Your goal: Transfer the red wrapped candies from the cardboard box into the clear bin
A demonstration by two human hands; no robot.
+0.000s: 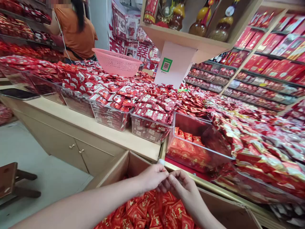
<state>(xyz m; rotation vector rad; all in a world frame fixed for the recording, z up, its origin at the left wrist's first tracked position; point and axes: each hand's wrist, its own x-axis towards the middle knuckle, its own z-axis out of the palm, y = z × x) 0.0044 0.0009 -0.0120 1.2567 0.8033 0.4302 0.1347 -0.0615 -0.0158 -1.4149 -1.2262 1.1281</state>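
Observation:
My left hand (152,176) and my right hand (182,186) meet over an open cardboard box (114,171) at the bottom middle. The box is filled with small red candy packets (152,213). Both hands have their fingers curled and pinched together, touching each other at the top of the packets, apparently on clear plastic wrap; what they grip is hard to make out. Just beyond them stands a clear plastic bin (197,149) that is partly filled with red packets.
A wooden counter (78,122) carries rows of clear bins heaped with red sweets. A pink basket (116,62) sits on the heaps. A person in an orange top (73,31) stands at the back left. Shelves of red boxes (269,47) line the right. A wooden stool (14,181) stands left.

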